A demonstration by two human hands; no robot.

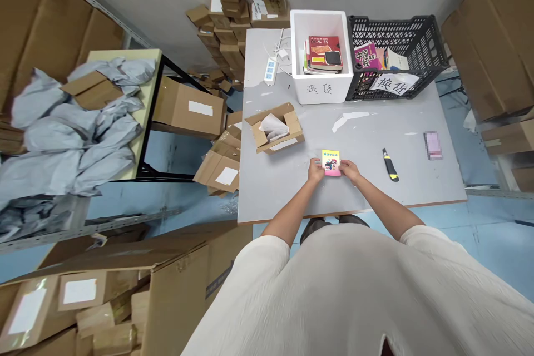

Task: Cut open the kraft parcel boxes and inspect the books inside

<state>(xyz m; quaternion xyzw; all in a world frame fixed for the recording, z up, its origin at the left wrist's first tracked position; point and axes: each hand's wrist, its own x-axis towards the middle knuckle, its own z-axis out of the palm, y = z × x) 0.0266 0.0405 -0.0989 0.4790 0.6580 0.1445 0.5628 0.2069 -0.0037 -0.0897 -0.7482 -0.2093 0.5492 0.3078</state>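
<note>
- Here we are at the grey table point(359, 128), with the small book point(331, 162), yellow and pink, right in front of us; call it the centre of our clock.
- Our left hand point(316, 170) has its fingers grasping the book's left edge, and our right hand point(349, 171) grasps the right edge; whether the book touches the tabletop, we can't tell.
- Up at 10 o'clock, near our left hand, sits the open carton point(285, 144), flaps spread, with crumpled white wrapping point(274, 127) inside. It stands between the book and the power strip point(270, 70), out at 11 with its white cable.
- At 12, the white foam box point(320, 90) holds a stack of books point(324, 53), a red one on top.
- At 1, the black crate point(362, 86) stands against it with more books point(366, 57) inside; together they fill that part of the far edge.
- Over at 3, well apart from our right hand, lies the utility knife point(391, 165); further out at 3, a pinkish item point(433, 145), blurred.
- Off the table, grey parcels point(62, 128) crowd the shelf at 9, stacked cartons point(227, 36) rise at 11, and the big open carton point(179, 300) full of boxes takes up 8.
</note>
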